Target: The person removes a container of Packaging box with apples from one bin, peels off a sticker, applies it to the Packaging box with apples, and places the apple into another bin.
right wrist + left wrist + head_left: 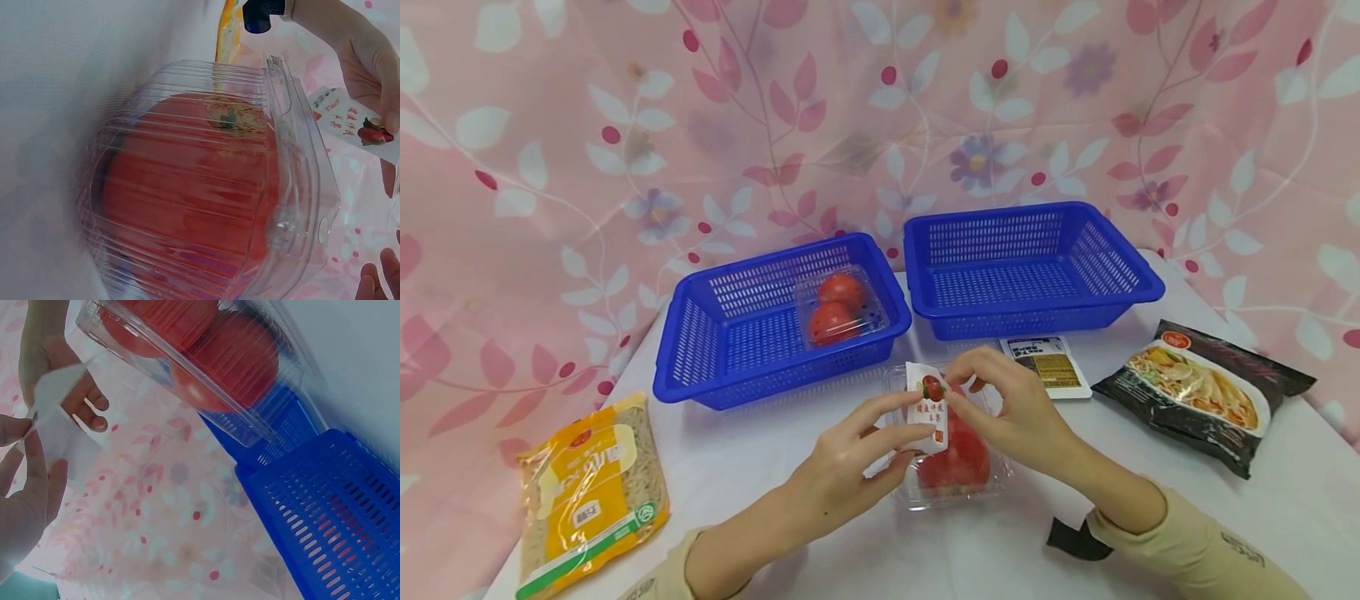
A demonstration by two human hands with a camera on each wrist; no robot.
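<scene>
A white paper label [936,437] with red writing and a printed fruit is held above a clear plastic box of tomatoes [958,467]. My left hand [850,454] pinches the label between thumb and fingers at its left and lower side. At the upper right edge, my right hand [1022,408] pinches it with thumb and index finger. In the left wrist view the label [69,450] stands apart from the box [206,381], partly hiding the right hand. The closed box fills much of the right wrist view, beside the label [350,119].
Behind the hands stand two blue baskets; the left basket [775,379] contains another box of tomatoes [835,321], near the right basket [1037,317]. A yellow bag [591,492] lies left. A flat packet [1052,371], black noodle bag [1210,392] and black strip [1078,540] lie right.
</scene>
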